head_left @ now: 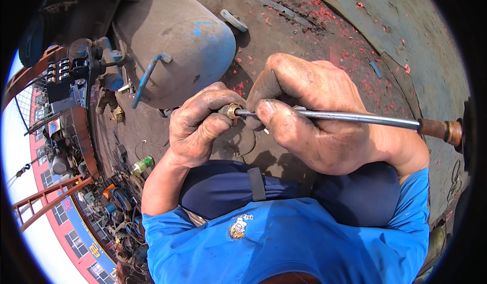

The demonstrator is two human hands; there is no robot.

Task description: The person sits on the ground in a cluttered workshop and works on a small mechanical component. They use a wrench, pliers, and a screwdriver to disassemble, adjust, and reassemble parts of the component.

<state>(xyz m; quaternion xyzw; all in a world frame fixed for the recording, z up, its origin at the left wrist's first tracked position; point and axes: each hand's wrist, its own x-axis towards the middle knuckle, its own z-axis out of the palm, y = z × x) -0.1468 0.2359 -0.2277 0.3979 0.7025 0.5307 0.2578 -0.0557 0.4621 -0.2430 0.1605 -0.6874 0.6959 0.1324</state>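
Note:
A small brass fitting (233,110) sits pinched between the thumb and bent fingers of my left hand (198,124). My right hand (317,109) closes its thumb and forefinger around the shaft of a long screwdriver (362,117), close to the tip end. The metal shaft runs rightward across my palm to a brown handle (440,130), which nobody grips. The tip end meets the brass fitting; the tip itself is hidden, so I cannot tell how deep it goes. Both hands are dirty and held above my knees.
A worn blue-grey tank (187,45) with a blue bent handle (147,81) lies ahead on the left. Mixed scrap parts and a green can (142,165) lie at the left. Red scraps (317,2) dot the dirt ground; a grey sheet (401,25) stretches along the right.

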